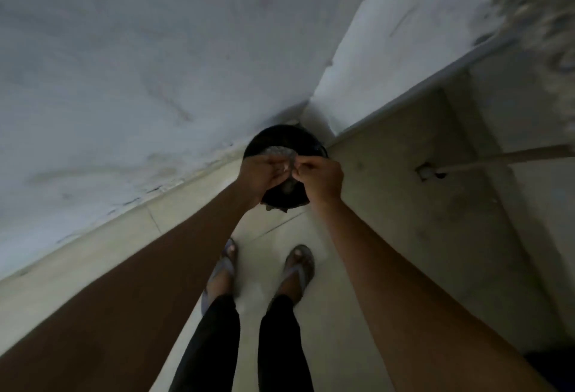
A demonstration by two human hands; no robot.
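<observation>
A round black bin point(291, 139) stands on the floor in the corner where two walls meet. Both my arms reach down over it. My left hand point(261, 174) and my right hand point(320, 175) meet above the bin's mouth and pinch a small grey, speckled piece of material point(280, 153) between them. The dim light hides what the material is. The hands cover the near part of the bin.
A pale wall point(140, 65) runs along the left and a second wall point(404, 34) on the right. A long thin stick point(497, 157) leans in from the right over the tiled floor point(389, 205). My feet in sandals point(298, 264) stand just behind the bin.
</observation>
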